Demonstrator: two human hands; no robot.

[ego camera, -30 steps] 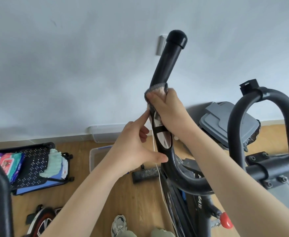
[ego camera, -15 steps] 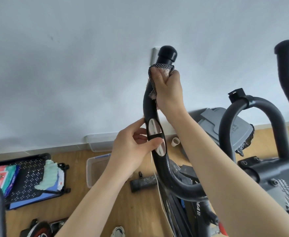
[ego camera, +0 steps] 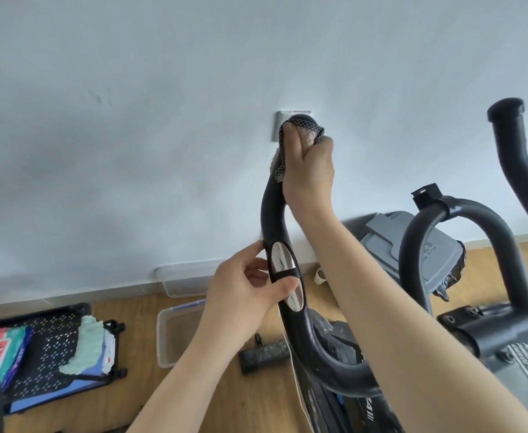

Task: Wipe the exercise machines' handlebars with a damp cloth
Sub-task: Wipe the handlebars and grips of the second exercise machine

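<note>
Honestly, the damp cloth (ego camera: 283,151) is soft, so the right hand (ego camera: 309,170) cups it over the stiff handlebar (ego camera: 273,214) tip; left hand (ego camera: 244,295) pinches lower.

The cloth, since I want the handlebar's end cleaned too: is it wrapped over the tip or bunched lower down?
Wrapped over the tip: the cloth caps the handlebar end, gripped by the right hand.

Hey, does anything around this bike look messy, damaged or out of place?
Mostly floor clutter. A suitcase lies open with clothes spilling out, and a clear plastic tub sits loose beside it. The wiping looks normal: the right hand wraps the cloth over the handlebar tip.
</note>
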